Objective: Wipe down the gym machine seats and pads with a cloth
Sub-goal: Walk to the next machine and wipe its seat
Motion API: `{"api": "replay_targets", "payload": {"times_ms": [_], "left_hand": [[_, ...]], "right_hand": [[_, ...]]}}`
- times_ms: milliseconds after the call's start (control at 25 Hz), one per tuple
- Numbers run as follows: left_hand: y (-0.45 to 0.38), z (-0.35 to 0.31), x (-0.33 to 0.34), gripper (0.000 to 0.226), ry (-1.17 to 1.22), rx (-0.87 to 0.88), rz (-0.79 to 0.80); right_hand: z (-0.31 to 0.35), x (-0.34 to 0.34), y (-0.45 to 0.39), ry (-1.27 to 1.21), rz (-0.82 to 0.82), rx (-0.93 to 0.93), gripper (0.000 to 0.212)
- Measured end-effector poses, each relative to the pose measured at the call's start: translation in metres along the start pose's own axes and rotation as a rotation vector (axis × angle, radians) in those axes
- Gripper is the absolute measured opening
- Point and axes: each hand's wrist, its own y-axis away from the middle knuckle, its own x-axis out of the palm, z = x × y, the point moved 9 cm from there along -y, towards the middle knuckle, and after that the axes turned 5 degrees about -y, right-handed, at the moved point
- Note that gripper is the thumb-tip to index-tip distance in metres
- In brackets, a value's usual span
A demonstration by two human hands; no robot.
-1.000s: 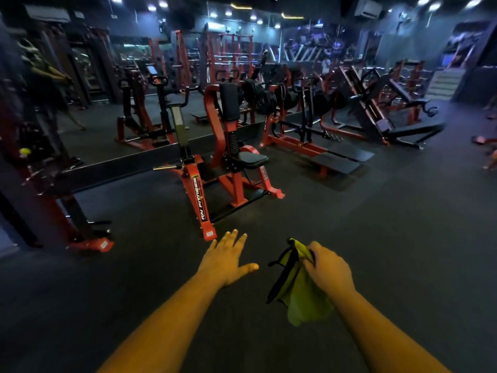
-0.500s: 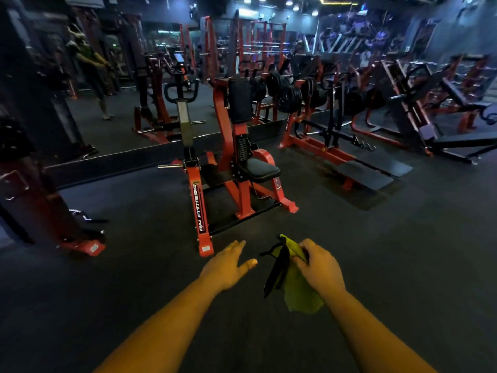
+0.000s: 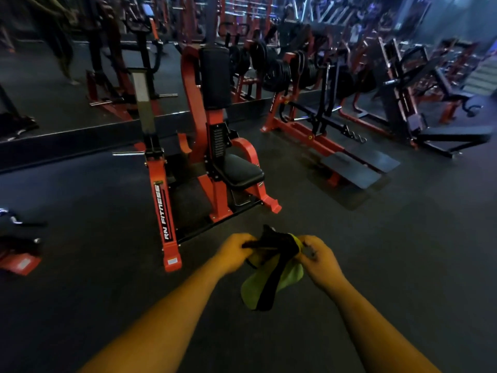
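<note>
Floor (image 3: pixel 376 251): dark rubber surface filling the lower field, under all the equipment.
Far machines (image 3: pixel 317 122): red-and-black plate-loaded frames from 12 to 2 o'clock, well apart from the hands; detail blurred.
Near machine (image 3: pixel 207 135): red steel frame at 11 to 12 o'clock of the hands, standing upright on the floor; its long base rail bears white lettering.
Back pad (image 3: pixel 216 76): black, upright, fixed to the frame at 12 o'clock above the seat.
Seat (image 3: pixel 240 172): black cushion, roughly level, at 12 o'clock from the hands and well apart from them.
Cloth (image 3: pixel 287 275): yellow-green with a black band, held in the air between both hands at 6 o'clock of the seat; its lower part hangs free toward 6 o'clock, touching no machine.
Left hand (image 3: pixel 234 254): at 9 o'clock of the cloth; fingers curled, gripping the cloth's black upper edge.
Right hand (image 3: pixel 320 261): at 3 o'clock of the cloth; fingers curled, pinching the cloth's upper corner; exact finger contact blurred.
</note>
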Motion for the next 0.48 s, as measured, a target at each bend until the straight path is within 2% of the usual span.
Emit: {"api": "replay_targets", "payload": {"times_ms": [80, 200, 320, 400, 480], "left_hand": [[-0.044, -0.014, -0.023, 0.026, -0.008, 0.001, -0.079], [-0.100, -0.030, -0.042, 0.028, -0.084, 0.000, -0.067], [-0.165, -0.041, -0.053, 0.026, -0.095, 0.017, -0.092], [-0.204, -0.050, -0.058, 0.023, -0.073, 0.041, -0.132], [-0.238, -0.064, -0.061, 0.025, -0.132, 0.078, -0.129]], "right_hand": [[-0.032, -0.005, -0.038, 0.018, 0.034, 0.064, 0.014], [-0.066, -0.004, -0.089, 0.059, 0.124, 0.165, 0.017], [-0.087, -0.011, -0.160, -0.050, 0.051, 0.207, 0.018], [-0.084, -0.010, -0.209, -0.127, 0.065, 0.146, 0.037], [-0.076, -0.001, -0.256, -0.134, 0.175, 0.004, 0.053]]}}
